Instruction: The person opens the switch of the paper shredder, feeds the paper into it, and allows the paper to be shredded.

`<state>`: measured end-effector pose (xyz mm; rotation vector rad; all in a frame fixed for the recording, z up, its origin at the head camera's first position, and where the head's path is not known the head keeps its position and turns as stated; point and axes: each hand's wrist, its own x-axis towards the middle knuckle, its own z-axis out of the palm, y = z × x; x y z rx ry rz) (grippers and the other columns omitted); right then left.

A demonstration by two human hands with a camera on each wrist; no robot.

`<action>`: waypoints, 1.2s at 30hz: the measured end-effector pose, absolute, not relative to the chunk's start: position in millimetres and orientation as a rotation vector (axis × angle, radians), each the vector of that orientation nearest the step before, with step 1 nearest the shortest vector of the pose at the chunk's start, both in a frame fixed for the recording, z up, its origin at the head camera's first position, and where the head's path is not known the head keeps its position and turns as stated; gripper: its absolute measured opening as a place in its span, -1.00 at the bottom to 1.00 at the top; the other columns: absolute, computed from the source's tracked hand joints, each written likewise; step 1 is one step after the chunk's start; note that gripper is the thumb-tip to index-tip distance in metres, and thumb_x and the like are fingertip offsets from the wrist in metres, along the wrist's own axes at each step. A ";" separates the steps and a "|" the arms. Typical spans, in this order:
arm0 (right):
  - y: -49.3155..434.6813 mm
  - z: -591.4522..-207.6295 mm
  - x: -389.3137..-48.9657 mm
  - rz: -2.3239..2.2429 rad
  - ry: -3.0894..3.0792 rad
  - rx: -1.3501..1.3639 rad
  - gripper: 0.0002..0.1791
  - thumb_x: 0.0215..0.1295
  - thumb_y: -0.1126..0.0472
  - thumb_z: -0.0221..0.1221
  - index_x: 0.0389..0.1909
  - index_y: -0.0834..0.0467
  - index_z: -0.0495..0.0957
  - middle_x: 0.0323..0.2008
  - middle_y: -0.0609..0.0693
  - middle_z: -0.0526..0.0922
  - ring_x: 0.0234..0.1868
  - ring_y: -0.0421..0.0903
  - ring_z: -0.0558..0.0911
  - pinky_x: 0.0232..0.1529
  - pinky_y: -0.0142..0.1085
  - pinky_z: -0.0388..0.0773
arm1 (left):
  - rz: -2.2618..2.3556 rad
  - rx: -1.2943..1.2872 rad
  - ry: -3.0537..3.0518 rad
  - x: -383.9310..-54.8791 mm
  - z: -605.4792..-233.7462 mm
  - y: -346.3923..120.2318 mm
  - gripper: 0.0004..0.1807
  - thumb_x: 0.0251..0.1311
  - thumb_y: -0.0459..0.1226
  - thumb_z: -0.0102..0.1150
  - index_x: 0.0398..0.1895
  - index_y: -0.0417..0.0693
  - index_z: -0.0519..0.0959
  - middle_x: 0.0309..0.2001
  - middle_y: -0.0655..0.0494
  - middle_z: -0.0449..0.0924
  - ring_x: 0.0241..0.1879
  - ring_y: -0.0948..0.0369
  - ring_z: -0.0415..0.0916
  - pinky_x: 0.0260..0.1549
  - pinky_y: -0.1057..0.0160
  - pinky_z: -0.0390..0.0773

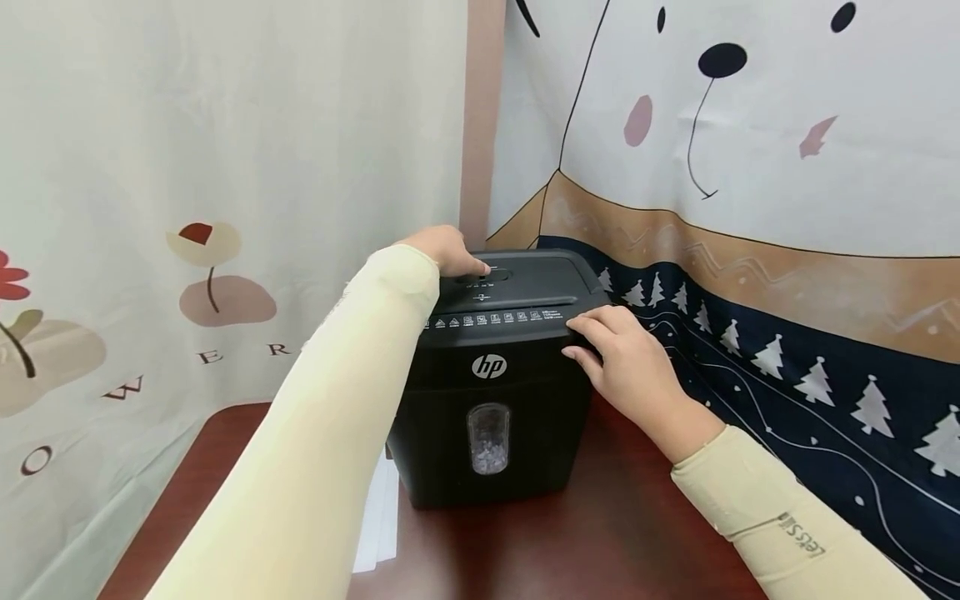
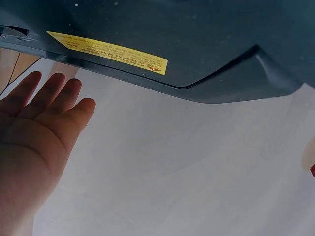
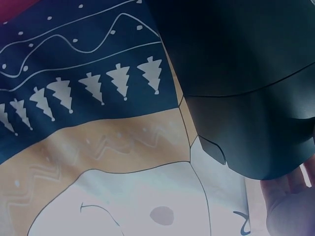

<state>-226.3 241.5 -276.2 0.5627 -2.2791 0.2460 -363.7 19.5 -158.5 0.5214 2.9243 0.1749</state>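
Note:
A black HP paper shredder [image 1: 442, 417] stands upright on the table, paper scraps showing through its front window [image 1: 489, 440]. My left hand [image 1: 444, 248] reaches over the back left of its top, a fingertip at the slide switch [image 1: 498, 275]. In the left wrist view, the left hand's [image 2: 39, 132] other fingers extend fairly straight beside the shredder's underside edge, near a yellow warning label [image 2: 110, 53]. At the front right corner of the lid, my right hand [image 1: 626, 358] rests its fingertips, thumb lower and slightly apart. The right wrist view shows only part of that hand [image 3: 290, 201].
White paper strips or sheets [image 1: 382, 517] lie on the reddish-brown table [image 1: 622, 533] left of the shredder, partly behind my left sleeve. A pale curtain [image 1: 300, 125] hangs behind. A patterned cloth with trees [image 1: 750, 275] runs close along the right side.

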 end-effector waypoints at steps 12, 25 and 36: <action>239.1 -273.3 -226.3 0.242 -2.267 0.586 -0.65 0.09 0.21 0.40 -0.10 0.24 0.63 -0.17 0.12 0.59 -0.10 0.04 0.53 -0.15 -0.15 0.62 | 0.172 0.411 2.914 -363.8 -159.2 22.9 -0.31 0.30 0.16 -0.02 0.25 -0.20 0.43 0.31 -0.09 0.36 0.25 0.04 0.33 0.25 0.05 0.29; 233.5 -271.6 -226.4 0.236 -2.256 0.592 -0.66 0.08 0.22 0.40 -0.11 0.24 0.64 -0.19 0.12 0.60 -0.11 0.03 0.53 -0.15 -0.16 0.62 | 0.162 0.397 2.953 -350.3 -155.4 21.1 -0.40 0.31 0.07 -0.07 0.22 -0.16 0.47 0.26 -0.08 0.41 0.14 0.07 0.38 0.20 0.09 0.34; 236.3 -269.0 -222.8 0.225 -2.260 0.586 -0.66 0.08 0.22 0.40 -0.10 0.23 0.64 -0.19 0.11 0.60 -0.11 0.03 0.55 -0.17 -0.16 0.62 | 0.158 0.403 2.962 -343.3 -156.3 29.0 -0.44 0.35 0.04 -0.10 0.18 -0.18 0.50 0.26 -0.10 0.41 0.15 0.05 0.37 0.21 0.11 0.33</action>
